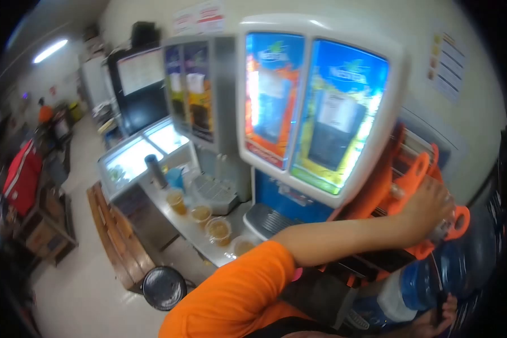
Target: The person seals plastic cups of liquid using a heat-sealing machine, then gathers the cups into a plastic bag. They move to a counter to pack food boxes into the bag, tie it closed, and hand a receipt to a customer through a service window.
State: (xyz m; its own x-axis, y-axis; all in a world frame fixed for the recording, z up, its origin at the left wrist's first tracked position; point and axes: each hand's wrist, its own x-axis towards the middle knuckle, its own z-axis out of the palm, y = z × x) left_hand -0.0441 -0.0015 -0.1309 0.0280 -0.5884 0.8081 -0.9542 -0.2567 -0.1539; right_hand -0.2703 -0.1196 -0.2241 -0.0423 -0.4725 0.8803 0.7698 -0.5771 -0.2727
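Note:
My left hand [428, 211] reaches across to the right, its fingers bent over the orange rack [414, 174] with loop-shaped handles; what its fingertips hold is hard to make out. Low at the right, my right hand [446, 316] has its fingers curled beside a large blue water bottle [434, 281] with a white and blue label; a thin dark object shows at the fingers. Left of the rack stands a drink dispenser [321, 107] with lit panels and a grey drip tray [273, 221].
Several cups of amber drink, one a front cup [218, 230], stand along the metal counter [174, 225]. A second dispenser [191, 90] is behind. A black round stool [164, 288] and wooden bench [115, 236] are at left. A person [45, 112] is far off.

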